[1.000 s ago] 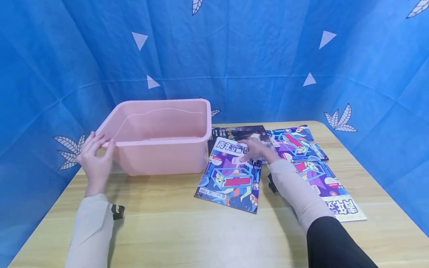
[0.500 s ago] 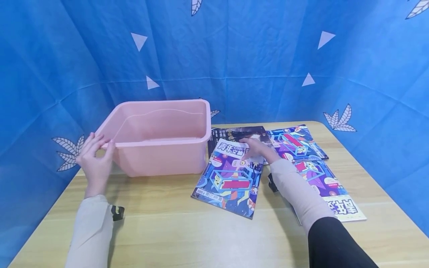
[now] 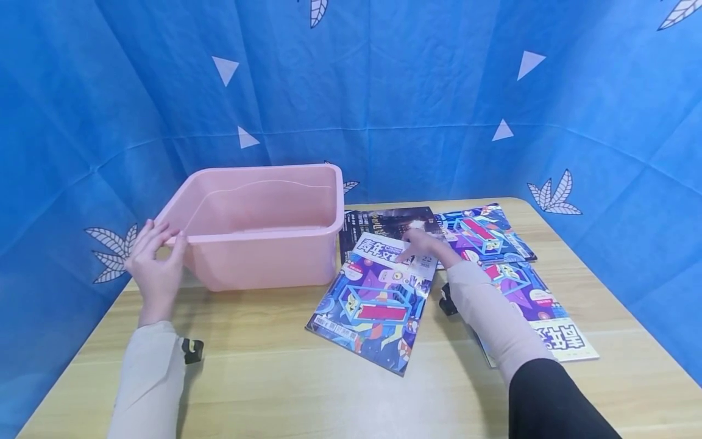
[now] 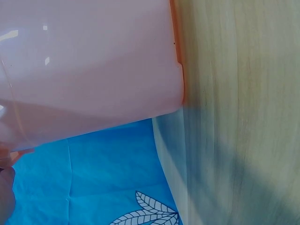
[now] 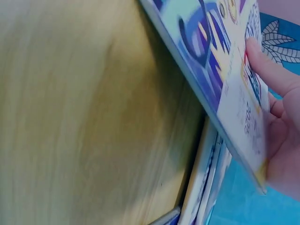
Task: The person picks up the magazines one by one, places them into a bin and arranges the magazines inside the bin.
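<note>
My left hand (image 3: 156, 268) grips the rim of a pink plastic bin (image 3: 263, 262) at its near left corner, thumb on the near side. In the left wrist view the bin's wall (image 4: 93, 61) fills the upper left, and only a bit of the hand shows at the left edge. My right hand (image 3: 425, 244) holds a colourful magazine (image 3: 378, 299) by its top right corner. The right wrist view shows the thumb pressed on the cover (image 5: 239, 108) and fingers behind it; there the magazine is tilted and lifted off the table.
A dark-covered magazine (image 3: 384, 221) lies behind the held one. Further colourful magazines (image 3: 485, 231) lie at the back right, and another (image 3: 548, 305) lies nearer, partly under my right forearm. Blue curtain (image 3: 428, 91) encloses the table (image 3: 263, 378) at the back and sides.
The held magazine has shifted and turned, its lower end moving towards me and left, uncovering more of the dark magazine. My right hand has shifted slightly; my left hand stays on the bin.
</note>
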Available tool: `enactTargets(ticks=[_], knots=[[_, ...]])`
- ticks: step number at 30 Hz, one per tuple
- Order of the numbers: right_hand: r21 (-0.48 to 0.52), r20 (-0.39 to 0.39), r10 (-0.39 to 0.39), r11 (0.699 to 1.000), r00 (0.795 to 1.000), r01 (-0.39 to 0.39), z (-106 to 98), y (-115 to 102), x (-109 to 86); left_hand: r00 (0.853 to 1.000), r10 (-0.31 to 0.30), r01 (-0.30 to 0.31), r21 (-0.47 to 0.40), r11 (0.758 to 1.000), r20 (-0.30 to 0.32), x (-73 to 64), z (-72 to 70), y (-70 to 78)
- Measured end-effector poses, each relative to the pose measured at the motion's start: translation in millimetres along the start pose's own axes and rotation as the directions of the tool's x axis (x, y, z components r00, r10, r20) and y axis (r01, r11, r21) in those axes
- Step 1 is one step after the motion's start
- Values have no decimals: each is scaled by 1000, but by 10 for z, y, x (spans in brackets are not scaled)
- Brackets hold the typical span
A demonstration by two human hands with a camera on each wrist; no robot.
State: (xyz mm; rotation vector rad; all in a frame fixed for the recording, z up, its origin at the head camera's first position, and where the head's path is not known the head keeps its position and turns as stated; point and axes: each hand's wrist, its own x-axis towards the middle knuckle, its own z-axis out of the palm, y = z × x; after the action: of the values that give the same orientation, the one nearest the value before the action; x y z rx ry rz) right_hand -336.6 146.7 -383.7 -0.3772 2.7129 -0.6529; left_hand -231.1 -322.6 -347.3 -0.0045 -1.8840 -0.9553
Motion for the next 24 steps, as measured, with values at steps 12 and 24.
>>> enactTargets(ticks=[12, 24], knots=[[140, 99, -91, 987, 991, 77, -139, 105, -239, 997, 42, -45, -52, 998, -65, 3, 12, -9], [432, 109, -204, 891, 973, 138, -163, 402, -488, 997, 48, -51, -47, 998, -56, 11, 28, -14]])
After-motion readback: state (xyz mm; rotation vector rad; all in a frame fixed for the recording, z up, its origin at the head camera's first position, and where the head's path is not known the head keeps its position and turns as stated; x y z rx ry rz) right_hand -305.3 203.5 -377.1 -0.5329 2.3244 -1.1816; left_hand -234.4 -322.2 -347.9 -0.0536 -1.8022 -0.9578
